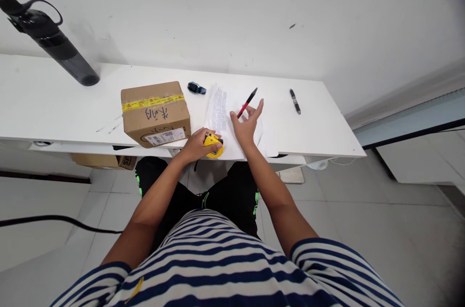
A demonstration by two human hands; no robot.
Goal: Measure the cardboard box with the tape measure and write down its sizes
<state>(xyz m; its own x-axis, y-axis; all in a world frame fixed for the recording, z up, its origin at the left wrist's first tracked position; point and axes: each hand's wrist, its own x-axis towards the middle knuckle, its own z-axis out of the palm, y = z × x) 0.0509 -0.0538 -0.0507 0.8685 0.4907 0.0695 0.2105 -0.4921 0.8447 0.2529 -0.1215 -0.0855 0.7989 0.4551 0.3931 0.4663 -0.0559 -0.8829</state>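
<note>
Head view looked down on a white table (316,123) set against a pale wall (225,11), with a person in a blue-and-white striped shirt (218,263) and black trousers (232,191) at its near edge. The left grip (199,144) was closed around a yellow-and-black tape measure (215,147), thumb laid along its near side. The tape measure sat at the front of the table, over the near left part of some papers (219,109); whether it rested on them or was held just above could not be told. The right grip (247,128) held a red-and-black pen (247,102) lightly between thumb and fingers, the index finger stretched out and the pen's dark end slanting away from the body, over the right part of the papers. Small printed lines, too fine to read, covered the sheet at the left of the stack.

Just left of the left grip stood a cardboard box (154,109), yellow tape across its top, blue handwriting and a white label on its near side. A dark watch (196,88) lay between the box and the papers, toward the back. A dark marker (295,101) lay by itself well to the right. At the far left, near the wall, stood a dark bottle (61,45) with a strap at its cap. Beneath the table, at the left, part of another carton (98,161) showed.
</note>
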